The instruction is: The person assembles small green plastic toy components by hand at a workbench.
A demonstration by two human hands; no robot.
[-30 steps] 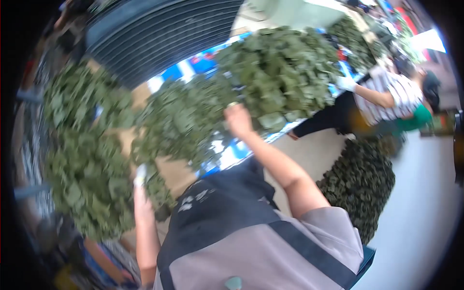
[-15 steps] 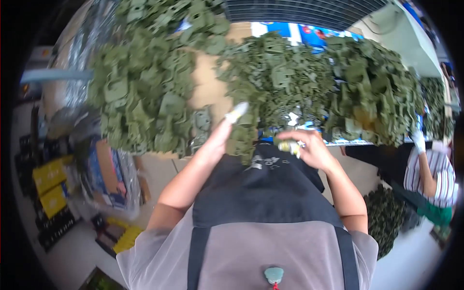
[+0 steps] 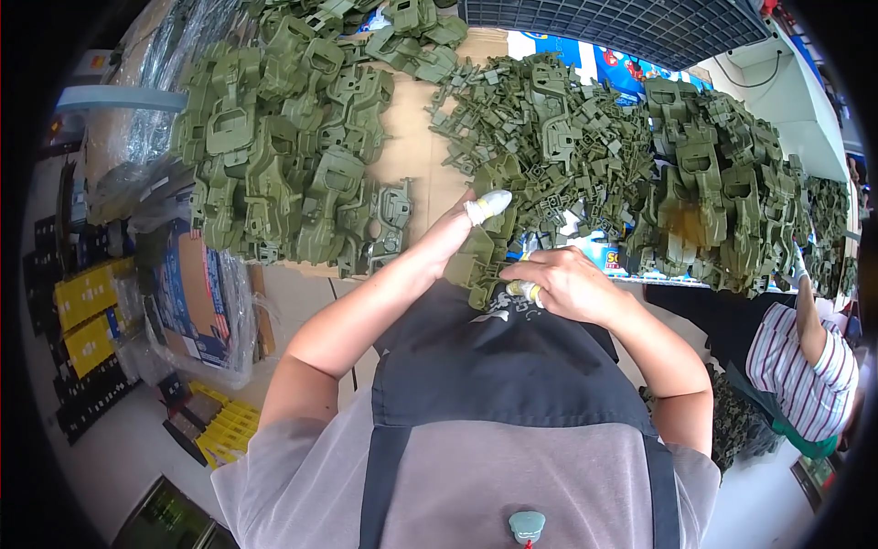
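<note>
My left hand, its thumb covered in white and yellow wrap, grips a long olive-green moulded plastic part in front of my apron. The part is tilted, its lower end close to my body. My right hand, also with wrapped fingers, is closed at the part's lower right edge. Its fingertips pinch there, and what exactly lies between them is partly hidden. Just beyond both hands spreads a heap of small green plastic pieces, with a larger moulded part lying on it.
Larger green parts are piled at the left and the right of the cardboard-covered table. A black grid crate stands at the back. At far right a person in a striped shirt works. Yellow boxes sit at left.
My right hand has moved left and down, from apart to touching the green part. My left hand has shifted slightly right, still holding it.
</note>
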